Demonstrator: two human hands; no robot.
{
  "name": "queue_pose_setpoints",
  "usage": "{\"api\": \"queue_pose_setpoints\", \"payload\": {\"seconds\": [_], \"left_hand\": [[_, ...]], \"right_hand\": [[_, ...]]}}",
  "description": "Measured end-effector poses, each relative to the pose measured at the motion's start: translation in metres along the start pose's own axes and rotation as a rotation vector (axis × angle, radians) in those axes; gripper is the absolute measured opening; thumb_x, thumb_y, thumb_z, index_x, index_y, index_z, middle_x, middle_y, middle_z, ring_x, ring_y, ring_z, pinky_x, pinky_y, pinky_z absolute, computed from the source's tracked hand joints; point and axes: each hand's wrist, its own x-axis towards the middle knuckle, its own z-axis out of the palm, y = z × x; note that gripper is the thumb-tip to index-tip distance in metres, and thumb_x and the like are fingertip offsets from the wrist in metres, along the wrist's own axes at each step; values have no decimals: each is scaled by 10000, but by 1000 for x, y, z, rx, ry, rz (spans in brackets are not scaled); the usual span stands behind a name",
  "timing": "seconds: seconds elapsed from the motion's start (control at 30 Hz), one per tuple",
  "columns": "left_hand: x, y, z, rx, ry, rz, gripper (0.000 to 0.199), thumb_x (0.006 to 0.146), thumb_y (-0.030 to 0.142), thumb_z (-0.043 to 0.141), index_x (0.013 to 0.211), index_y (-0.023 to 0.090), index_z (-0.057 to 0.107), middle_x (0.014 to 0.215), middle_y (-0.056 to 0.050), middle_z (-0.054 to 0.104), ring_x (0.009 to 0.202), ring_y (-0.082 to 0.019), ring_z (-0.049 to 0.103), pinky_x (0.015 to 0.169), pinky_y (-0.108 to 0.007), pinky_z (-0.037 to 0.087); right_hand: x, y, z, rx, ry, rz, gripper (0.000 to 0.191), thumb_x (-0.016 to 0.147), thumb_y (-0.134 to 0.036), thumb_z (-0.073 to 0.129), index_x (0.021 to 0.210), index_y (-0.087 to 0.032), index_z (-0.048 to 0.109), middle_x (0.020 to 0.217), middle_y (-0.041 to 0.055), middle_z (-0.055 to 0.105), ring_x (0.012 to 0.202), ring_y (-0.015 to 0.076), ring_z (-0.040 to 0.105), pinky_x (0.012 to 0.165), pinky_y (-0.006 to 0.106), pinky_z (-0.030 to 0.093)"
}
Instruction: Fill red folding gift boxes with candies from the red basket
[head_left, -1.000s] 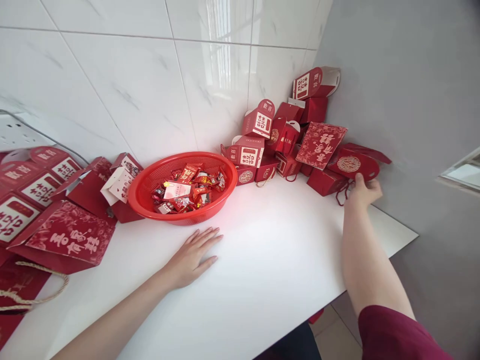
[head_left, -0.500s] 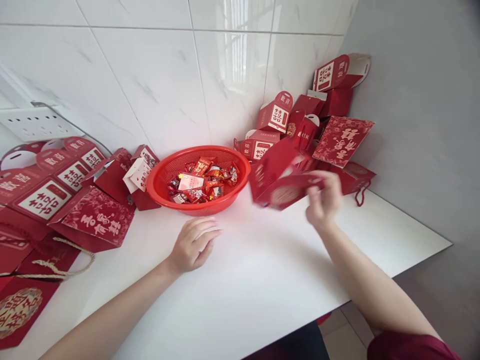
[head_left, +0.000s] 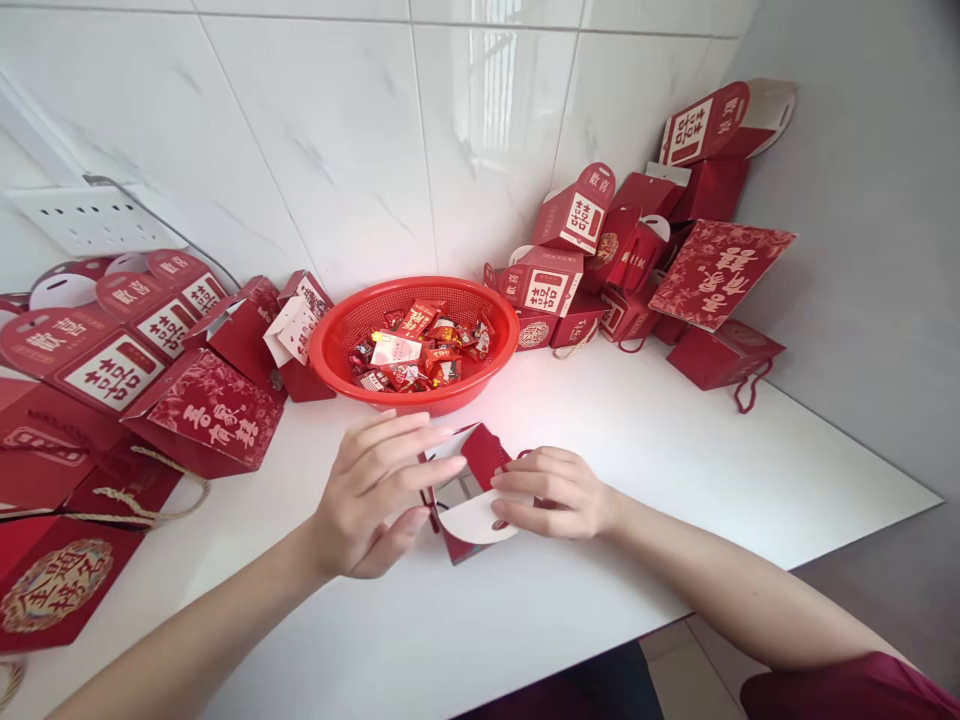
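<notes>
A small red box with a white inside stands on the white table, its top open and a pale rounded flap toward me. My right hand grips the box's right side, fingers bent over the flap and cord. At the box's left edge is my left hand, fingers apart and stretched out, holding nothing; whether it touches the box is unclear. Just behind them, a red plastic basket holds wrapped candies and a pink-white card.
Red gift boxes, some with rope handles, crowd the left side. More red boxes are piled at the back right by the grey wall. A white socket strip with a cable is on the tiled wall.
The red box has come from the right rear to between my hands and now shows its open top. My left hand has lifted and spread beside it. The view has shifted slightly.
</notes>
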Motion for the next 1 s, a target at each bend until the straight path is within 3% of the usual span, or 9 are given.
{"api": "queue_pose_setpoints", "payload": {"seconds": [0.17, 0.23, 0.33, 0.43, 0.53, 0.67, 0.8, 0.9, 1.0], "left_hand": [[-1, 2, 6, -152, -168, -30, 226, 913, 171, 513, 972, 209, 728, 1135, -78, 737, 1134, -277, 631, 966, -446, 479], [-2, 0, 8, -203, -159, -75, 209, 906, 145, 535, 998, 189, 717, 1064, -80, 749, 1028, -245, 659, 864, -381, 521], [-2, -3, 8, -209, -191, -232, 208, 908, 123, 567, 1063, 188, 690, 1001, -48, 752, 925, -193, 671, 848, -330, 522], [0, -5, 8, -192, -418, -400, 159, 945, 241, 581, 1052, 222, 698, 1077, -31, 723, 986, -192, 659, 883, -327, 499], [-1, -4, 12, -169, -594, -448, 201, 920, 416, 624, 978, 246, 714, 1138, -36, 675, 1018, -229, 636, 905, -387, 464], [-12, 0, 27, -73, -487, -426, 305, 844, 497, 694, 771, 200, 679, 1141, -75, 654, 1093, -300, 568, 920, -458, 421], [-22, 5, 41, -55, -251, -362, 321, 834, 372, 724, 619, 174, 592, 1196, -85, 650, 1125, -288, 542, 1043, -510, 369], [-25, 6, 45, -126, -191, -314, 328, 817, 331, 743, 597, 177, 554, 1115, -62, 687, 1053, -244, 587, 1122, -527, 312], [-26, 4, 45, -236, -195, -272, 353, 789, 356, 774, 603, 186, 528, 955, -28, 723, 1001, -221, 624, 1147, -506, 302]], "right_hand": [[-4, 3, -5, 18, -54, 58, 215, 941, -223, 619, 1145, -178, 669, 972, 80, 724, 795, 160, 688, 595, 275, 539], [-2, 3, -7, 89, -87, 84, 259, 996, -293, 523, 1141, -133, 666, 941, 101, 726, 779, 176, 688, 600, 299, 546], [2, 3, -10, 161, -90, 131, 298, 1014, -327, 488, 1111, -107, 665, 917, 113, 730, 780, 192, 684, 617, 314, 545], [5, 2, -11, 224, -111, 207, 195, 976, -259, 568, 1088, -127, 657, 916, 104, 720, 788, 186, 666, 657, 309, 538], [6, 1, -9, 296, -214, 308, 243, 942, -299, 624, 1124, -139, 642, 939, 107, 684, 820, 193, 630, 706, 325, 533], [3, -1, -3, 245, -275, 415, 339, 902, -382, 672, 1148, -152, 628, 1083, 143, 648, 975, 243, 596, 825, 396, 511], [0, -4, 5, 234, -238, 503, 111, 932, -296, 627, 955, -188, 648, 1260, 143, 594, 1179, 275, 530, 963, 451, 459], [0, -4, 7, 273, -197, 429, 62, 930, -243, 610, 907, -204, 652, 1233, 111, 613, 1194, 266, 517, 1012, 466, 435], [0, -3, 6, 250, -174, 306, 76, 920, -274, 618, 911, -210, 659, 1096, 79, 666, 1060, 238, 573, 972, 457, 438]]}}
